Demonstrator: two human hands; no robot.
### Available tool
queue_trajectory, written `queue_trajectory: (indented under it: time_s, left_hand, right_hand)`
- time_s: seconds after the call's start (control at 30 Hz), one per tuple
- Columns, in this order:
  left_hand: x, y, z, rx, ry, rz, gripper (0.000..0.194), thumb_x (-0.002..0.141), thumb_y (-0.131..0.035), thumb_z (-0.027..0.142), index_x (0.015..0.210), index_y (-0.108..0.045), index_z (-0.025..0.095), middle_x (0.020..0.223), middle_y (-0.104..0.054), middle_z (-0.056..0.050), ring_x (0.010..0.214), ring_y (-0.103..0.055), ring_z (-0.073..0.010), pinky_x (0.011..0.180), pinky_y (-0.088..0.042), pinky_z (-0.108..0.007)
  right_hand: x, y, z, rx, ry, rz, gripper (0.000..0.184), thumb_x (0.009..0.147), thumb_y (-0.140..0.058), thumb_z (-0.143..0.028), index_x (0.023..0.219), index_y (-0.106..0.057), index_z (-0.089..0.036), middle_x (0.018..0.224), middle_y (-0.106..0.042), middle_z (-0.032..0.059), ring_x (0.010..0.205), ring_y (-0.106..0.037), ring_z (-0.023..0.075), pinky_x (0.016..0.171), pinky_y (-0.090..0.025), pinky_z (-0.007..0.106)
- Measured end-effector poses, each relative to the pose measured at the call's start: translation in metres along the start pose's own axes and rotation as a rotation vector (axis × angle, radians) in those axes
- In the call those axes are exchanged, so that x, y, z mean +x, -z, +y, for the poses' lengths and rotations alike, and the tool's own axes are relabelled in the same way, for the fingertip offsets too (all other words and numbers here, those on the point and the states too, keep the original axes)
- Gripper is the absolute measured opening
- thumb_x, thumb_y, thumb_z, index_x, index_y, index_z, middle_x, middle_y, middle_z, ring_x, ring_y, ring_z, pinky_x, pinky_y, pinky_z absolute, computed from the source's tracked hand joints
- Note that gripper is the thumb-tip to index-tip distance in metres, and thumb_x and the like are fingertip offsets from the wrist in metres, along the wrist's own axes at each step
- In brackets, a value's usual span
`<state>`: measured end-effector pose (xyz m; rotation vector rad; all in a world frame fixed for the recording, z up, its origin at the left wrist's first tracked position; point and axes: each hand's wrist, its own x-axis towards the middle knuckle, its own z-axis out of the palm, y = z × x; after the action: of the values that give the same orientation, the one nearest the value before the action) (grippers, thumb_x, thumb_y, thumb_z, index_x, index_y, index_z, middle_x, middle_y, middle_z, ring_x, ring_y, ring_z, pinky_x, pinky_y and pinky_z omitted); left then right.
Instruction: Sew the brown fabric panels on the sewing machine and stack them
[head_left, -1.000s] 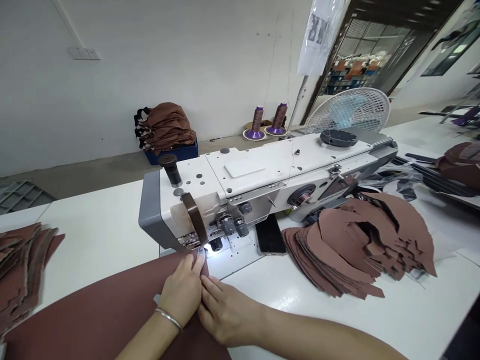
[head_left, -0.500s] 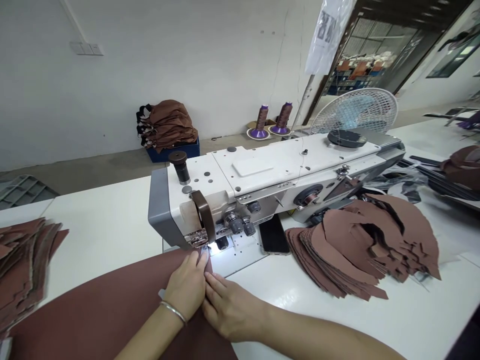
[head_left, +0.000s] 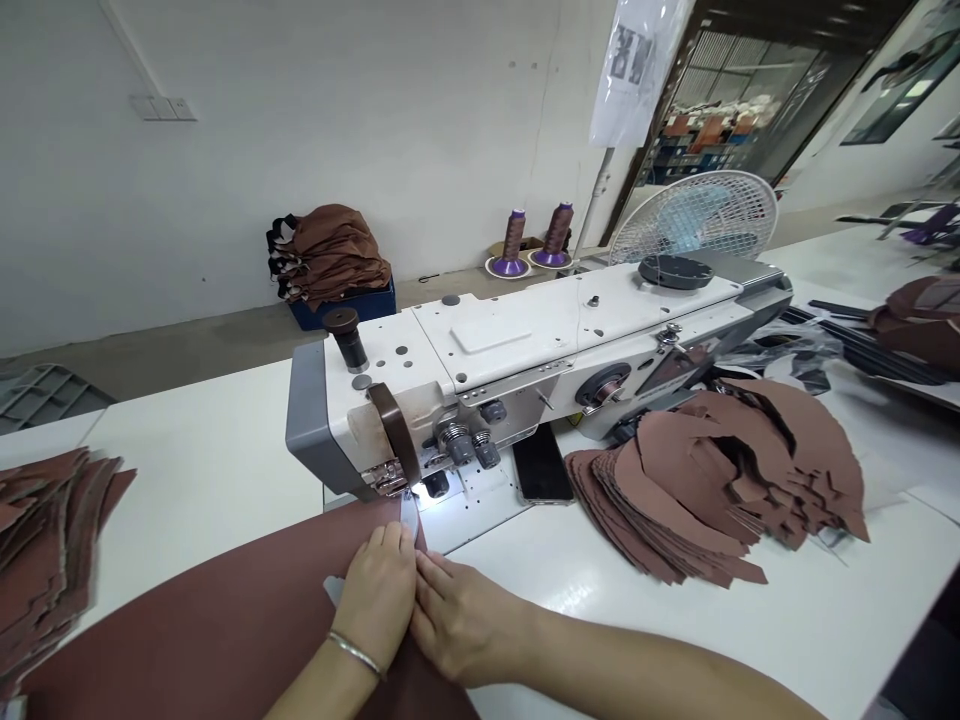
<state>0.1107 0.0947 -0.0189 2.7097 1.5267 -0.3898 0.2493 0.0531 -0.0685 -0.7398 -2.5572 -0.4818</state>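
Observation:
A large brown leather sheet [head_left: 225, 620] lies across the table's near edge, and its edge runs up to the presser foot [head_left: 394, 482] of a white industrial sewing machine [head_left: 540, 340]. My left hand [head_left: 375, 610], with a thin silver bangle at the wrist, rests on the sheet and holds it. My right hand [head_left: 465, 620] sits beside it, fingers gripping the same edge. A pale strip [head_left: 409, 512] shows at the edge near the lit needle area. The needle itself is hidden.
A phone [head_left: 541, 465] lies on the machine bed's right. Beyond it is a heap of cut brown pieces [head_left: 712, 480], and another stack [head_left: 45, 540] sits at the table's left. Thread cones [head_left: 536, 240], a fan [head_left: 694, 220] and a blue crate [head_left: 341, 305] stand behind.
Both hands have shifted slightly right and toward me, with the leather sheet under them. The head view has moved a little too.

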Motion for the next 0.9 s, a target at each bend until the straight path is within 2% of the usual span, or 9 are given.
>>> queue_trajectory:
  time_s: [0.13, 0.33, 0.43, 0.63, 0.8, 0.9]
  left_hand:
    - [0.005, 0.000, -0.002, -0.003, 0.007, -0.006, 0.037, 0.085, -0.041, 0.004, 0.115, -0.060, 0.015, 0.103, -0.064, -0.008, 0.096, -0.059, -0.0189, 0.087, -0.048, -0.030]
    - [0.012, 0.004, -0.006, 0.000, 0.014, -0.042, 0.041, 0.087, -0.035, 0.004, 0.122, -0.056, 0.013, 0.102, -0.063, -0.008, 0.097, -0.058, -0.0189, 0.084, -0.050, -0.030]
    - [0.014, 0.001, -0.007, -0.005, 0.029, -0.029, 0.043, 0.088, -0.034, 0.004, 0.126, -0.053, 0.012, 0.105, -0.062, -0.011, 0.098, -0.058, -0.0207, 0.081, -0.051, -0.031]
    - [0.014, -0.010, -0.005, -0.002, 0.035, 0.090, 0.041, 0.086, -0.039, 0.002, 0.122, -0.056, 0.010, 0.098, -0.062, -0.011, 0.092, -0.058, -0.0214, 0.080, -0.052, -0.033]
    - [0.015, -0.022, -0.008, -0.002, -0.021, 0.206, 0.037, 0.084, -0.041, 0.001, 0.115, -0.059, 0.010, 0.091, -0.061, -0.008, 0.085, -0.056, -0.0195, 0.077, -0.051, -0.032]
    - [0.019, -0.025, -0.010, -0.012, -0.039, 0.223, 0.035, 0.084, -0.040, 0.001, 0.112, -0.060, 0.011, 0.091, -0.060, -0.008, 0.086, -0.055, -0.0196, 0.078, -0.050, -0.032]
  right_hand:
    - [0.002, -0.001, 0.004, -0.019, -0.006, -0.008, 0.028, 0.087, -0.046, -0.018, 0.104, -0.060, 0.000, 0.106, -0.063, 0.0258, 0.101, -0.061, 0.0326, 0.092, -0.044, 0.049]
    - [0.007, -0.004, 0.013, -0.013, -0.023, -0.006, 0.030, 0.088, -0.044, -0.017, 0.106, -0.058, 0.002, 0.107, -0.062, 0.0273, 0.104, -0.060, 0.0330, 0.096, -0.041, 0.049]
    - [0.009, -0.004, 0.017, 0.020, -0.055, 0.020, 0.027, 0.087, -0.044, -0.016, 0.102, -0.060, 0.000, 0.105, -0.063, 0.0252, 0.104, -0.059, 0.0330, 0.097, -0.041, 0.047]
    - [0.007, 0.002, 0.016, 0.085, -0.044, 0.038, 0.020, 0.087, -0.045, -0.015, 0.087, -0.063, -0.007, 0.093, -0.065, 0.0175, 0.088, -0.062, 0.0267, 0.090, -0.046, 0.040]
    - [0.008, 0.001, 0.018, 0.063, -0.052, 0.054, 0.021, 0.088, -0.042, -0.015, 0.087, -0.062, -0.006, 0.096, -0.064, 0.0196, 0.089, -0.062, 0.0267, 0.093, -0.044, 0.042]
    - [0.009, -0.005, 0.022, 0.048, -0.054, 0.045, 0.021, 0.089, -0.041, -0.015, 0.091, -0.061, -0.006, 0.101, -0.064, 0.0207, 0.094, -0.060, 0.0269, 0.095, -0.043, 0.043]
